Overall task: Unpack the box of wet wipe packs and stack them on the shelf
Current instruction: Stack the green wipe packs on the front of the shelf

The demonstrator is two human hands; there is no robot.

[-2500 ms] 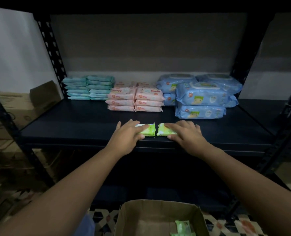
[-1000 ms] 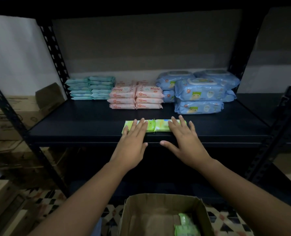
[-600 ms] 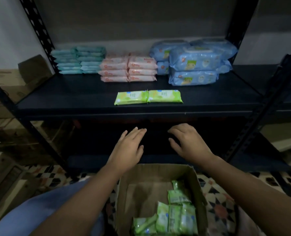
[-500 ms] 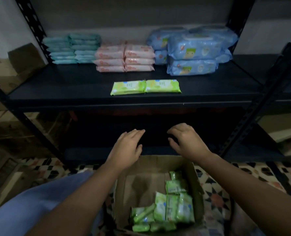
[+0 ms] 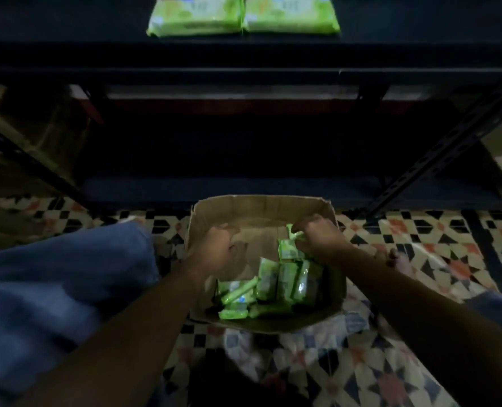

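Note:
An open cardboard box point(image 5: 258, 202) stands on the tiled floor below me, with several green wet wipe packs point(image 5: 276, 284) piled in its near right part. My right hand point(image 5: 321, 240) reaches into the box's far right corner and grips the top of one upright green pack point(image 5: 288, 249). Inside the box's left side my left hand point(image 5: 214, 249) hovers with fingers loosely curled, holding nothing. Two green packs point(image 5: 195, 16) point(image 5: 290, 14) lie side by side near the front edge of the dark shelf point(image 5: 243, 54).
A lower shelf board point(image 5: 243, 186) sits just behind the box. Slanted black shelf posts run at the left point(image 5: 29, 163) and right point(image 5: 443, 148). Cardboard cartons point(image 5: 23, 124) stand at the left. My blue-clad knee point(image 5: 52, 289) is left of the box.
Both hands let go of the two green packs on the shelf and dropped into the box. My view tilted down. The right hand now grips a pack.

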